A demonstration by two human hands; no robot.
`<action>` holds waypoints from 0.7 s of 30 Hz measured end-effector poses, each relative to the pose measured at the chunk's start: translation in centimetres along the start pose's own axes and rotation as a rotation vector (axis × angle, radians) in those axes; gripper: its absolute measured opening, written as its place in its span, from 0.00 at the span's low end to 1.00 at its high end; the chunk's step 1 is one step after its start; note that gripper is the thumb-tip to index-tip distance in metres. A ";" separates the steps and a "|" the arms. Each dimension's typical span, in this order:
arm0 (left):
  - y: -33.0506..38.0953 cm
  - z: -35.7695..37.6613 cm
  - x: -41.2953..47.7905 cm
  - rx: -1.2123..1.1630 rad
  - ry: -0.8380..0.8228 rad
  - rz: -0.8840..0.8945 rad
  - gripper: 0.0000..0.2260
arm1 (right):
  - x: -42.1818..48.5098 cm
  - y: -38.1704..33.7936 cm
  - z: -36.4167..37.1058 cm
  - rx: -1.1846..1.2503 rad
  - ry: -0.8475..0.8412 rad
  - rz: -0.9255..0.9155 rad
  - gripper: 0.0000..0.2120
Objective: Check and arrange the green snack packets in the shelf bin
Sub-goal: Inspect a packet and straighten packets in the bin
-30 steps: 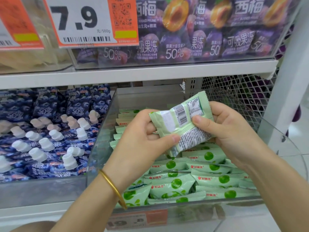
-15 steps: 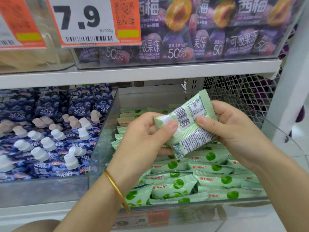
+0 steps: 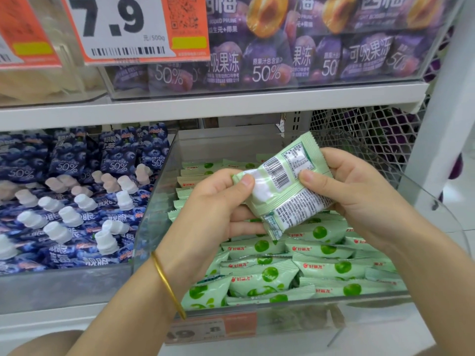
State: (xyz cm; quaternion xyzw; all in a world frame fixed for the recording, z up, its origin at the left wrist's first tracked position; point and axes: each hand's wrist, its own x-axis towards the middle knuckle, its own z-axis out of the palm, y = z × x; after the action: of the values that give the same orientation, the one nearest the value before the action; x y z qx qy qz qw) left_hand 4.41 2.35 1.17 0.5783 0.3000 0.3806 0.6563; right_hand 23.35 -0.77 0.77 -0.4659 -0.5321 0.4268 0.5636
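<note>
A light green snack packet [image 3: 285,194] is held above the clear shelf bin [image 3: 154,201], back side up, with its barcode and small print showing. My left hand [image 3: 213,209] pinches its left end, thumb on top. Holding the right end is my right hand [image 3: 359,196], thumb pressed beside the barcode. Below them, several green snack packets [image 3: 272,276] with green fruit prints lie in rows inside the bin, more stacked flat at the back left.
Blue spouted jelly pouches [image 3: 66,214] fill the bin to the left. Purple prune jelly packs [image 3: 270,60] sit on the shelf above, behind a 7.9 price tag [image 3: 123,29]. A wire mesh panel [image 3: 365,132] and white upright post [image 3: 442,119] stand at right.
Both hands keep hold of the packet and have raised and tilted it slightly. My left thumb has slid up onto the packet's top left corner.
</note>
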 end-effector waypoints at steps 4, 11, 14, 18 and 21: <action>0.0 0.1 0.0 -0.002 0.007 -0.003 0.10 | 0.0 0.0 0.0 -0.005 0.010 -0.002 0.16; 0.2 0.5 0.0 0.038 0.012 0.010 0.08 | -0.1 -0.2 0.1 0.005 0.032 -0.015 0.15; -0.1 1.0 -0.1 0.110 0.084 0.059 0.09 | -0.1 -0.1 0.3 0.001 0.032 -0.028 0.14; -0.3 1.4 0.2 0.149 0.172 0.084 0.07 | -0.2 -0.1 0.4 -0.007 0.028 -0.041 0.14; -0.4 1.4 0.4 0.146 0.170 0.079 0.04 | -0.2 -0.2 0.3 -0.030 0.028 -0.047 0.14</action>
State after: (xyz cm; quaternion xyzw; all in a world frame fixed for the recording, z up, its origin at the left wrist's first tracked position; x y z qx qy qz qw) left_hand 5.82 1.89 1.02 0.6017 0.3584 0.4310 0.5690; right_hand 23.01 -1.01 0.90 -0.4676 -0.5413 0.3986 0.5740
